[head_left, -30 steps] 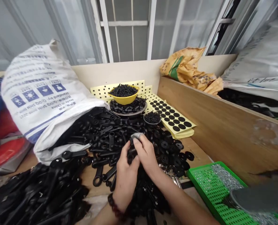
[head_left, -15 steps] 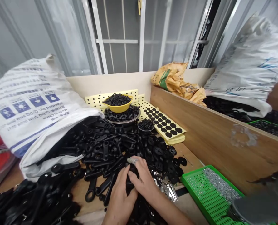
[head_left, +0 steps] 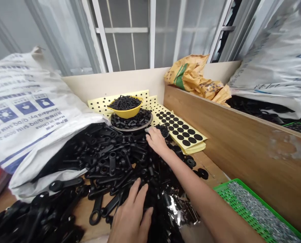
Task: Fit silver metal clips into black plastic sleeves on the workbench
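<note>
A big heap of black plastic handle parts (head_left: pixel 109 158) spills from a white printed sack (head_left: pixel 26 118) across the wooden bench. My left hand (head_left: pixel 131 216) lies flat on the near part of the heap, fingers stretched out and apart. My right hand (head_left: pixel 156 140) reaches far forward over the heap to a small round dish of black screws (head_left: pixel 164 130). Its fingertips are bent down at the dish's edge, and what they hold, if anything, is hidden. A grey wrap covers one fingertip.
Behind the dish stand a yellow bowl of black screws (head_left: pixel 125 108) on a metal plate of black rings (head_left: pixel 132 123), and yellow sheets of black round stickers (head_left: pixel 180 130). A green perforated tray of metal parts (head_left: pixel 254 209) sits near right. A wooden partition (head_left: pixel 228 135) runs along the right.
My hands, together over one black part before, have come apart. The right hand has reached forward to the small dish; the left has stayed flat on the near heap.
</note>
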Available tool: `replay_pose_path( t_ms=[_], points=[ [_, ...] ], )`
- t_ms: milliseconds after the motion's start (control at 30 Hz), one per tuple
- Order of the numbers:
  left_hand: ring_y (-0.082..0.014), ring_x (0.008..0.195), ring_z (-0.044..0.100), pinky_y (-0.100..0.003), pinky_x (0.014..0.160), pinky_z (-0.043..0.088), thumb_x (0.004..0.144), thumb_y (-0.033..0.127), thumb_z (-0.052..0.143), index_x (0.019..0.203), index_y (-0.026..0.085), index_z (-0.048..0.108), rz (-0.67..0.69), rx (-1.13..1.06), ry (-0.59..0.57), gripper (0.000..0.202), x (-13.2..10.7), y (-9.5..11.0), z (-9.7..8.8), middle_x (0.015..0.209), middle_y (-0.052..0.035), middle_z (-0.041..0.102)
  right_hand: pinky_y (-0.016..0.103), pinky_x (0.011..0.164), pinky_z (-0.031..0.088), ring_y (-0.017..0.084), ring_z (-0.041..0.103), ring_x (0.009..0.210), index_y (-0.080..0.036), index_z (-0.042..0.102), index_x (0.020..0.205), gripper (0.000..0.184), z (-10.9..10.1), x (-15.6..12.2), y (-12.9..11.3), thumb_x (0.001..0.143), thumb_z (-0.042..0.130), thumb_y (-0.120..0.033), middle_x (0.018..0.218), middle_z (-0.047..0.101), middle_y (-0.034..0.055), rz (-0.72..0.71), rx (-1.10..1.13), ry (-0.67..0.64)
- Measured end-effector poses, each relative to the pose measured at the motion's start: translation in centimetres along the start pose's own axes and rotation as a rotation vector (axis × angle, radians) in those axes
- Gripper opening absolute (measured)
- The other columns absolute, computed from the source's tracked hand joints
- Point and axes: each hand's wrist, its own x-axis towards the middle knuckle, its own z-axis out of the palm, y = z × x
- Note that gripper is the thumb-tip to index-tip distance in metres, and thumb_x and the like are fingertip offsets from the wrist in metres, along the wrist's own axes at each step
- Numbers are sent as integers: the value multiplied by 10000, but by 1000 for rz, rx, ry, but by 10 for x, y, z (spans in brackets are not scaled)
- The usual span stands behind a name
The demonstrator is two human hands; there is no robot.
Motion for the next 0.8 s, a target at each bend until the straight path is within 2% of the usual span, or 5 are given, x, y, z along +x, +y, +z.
replay_pose_path(
  t_ms=[133,300,533,800],
  points=[
    [-220,1119,555,-300,872,514,830,217,467,1239,187,460,120,94,58,411,6,-4,-5,1344,-117,472,386,874,385,270,433,1062,-133,565,1096,285,18,35,21,880,387,-185,1212,499,131,-56,-150,-48],
    [-200,1121,552,-251,878,499,810,172,483,1207,183,481,151,76,98,397,20,-9,-8,1318,-104,505,382,891,349,260,411,1090,-150,544,1137,293,33,56,40,901,407,-255,1186,518,121,-167,-289,-100],
    [-200,1101,568,-275,872,506,814,184,479,1202,203,487,153,53,89,388,27,-14,-1,1314,-91,510,343,873,317,244,459,982,-139,598,1034,259,38,69,50,901,447,-301,1019,573,108,-307,-405,-108],
    [-198,1080,584,-262,860,513,820,188,492,1184,206,498,181,38,101,365,37,-15,1,1277,-85,548,334,824,308,235,475,897,-126,633,907,215,39,72,44,884,498,-292,894,589,95,-402,-465,-89]
  ],
)
